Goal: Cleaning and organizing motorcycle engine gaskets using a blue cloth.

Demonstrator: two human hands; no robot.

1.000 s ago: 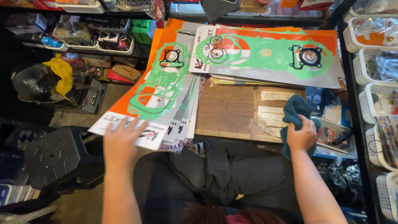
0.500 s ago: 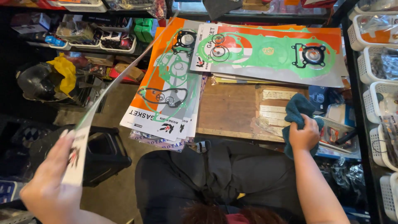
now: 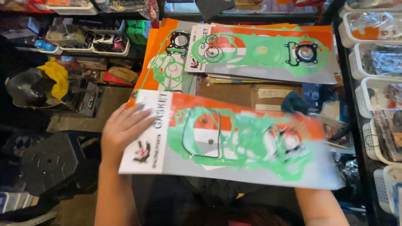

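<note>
My left hand (image 3: 123, 129) grips the left end of a long flat gasket pack (image 3: 234, 142), orange and grey with green gaskets under clear film. The pack lies level across my lap and covers the near table edge. My right hand is hidden behind the pack; only its forearm (image 3: 318, 205) shows at the lower right. A blue cloth (image 3: 293, 102) peeks over the pack's top edge. More packs of the same kind lie on the table: one flat across the back (image 3: 259, 52), and a tilted pile (image 3: 167, 67) to its left.
White wire baskets (image 3: 377, 62) of bagged parts line the right side. A black plastic stool (image 3: 50, 161) stands low on the left, with a dark helmet (image 3: 25, 88) and a yellow rag (image 3: 56, 77) behind it. Shelves of small parts run along the back.
My left hand lifted one pack off the tilted pile, swung it out to the left, then brought it level in front of me. The pack now covers my right hand.
</note>
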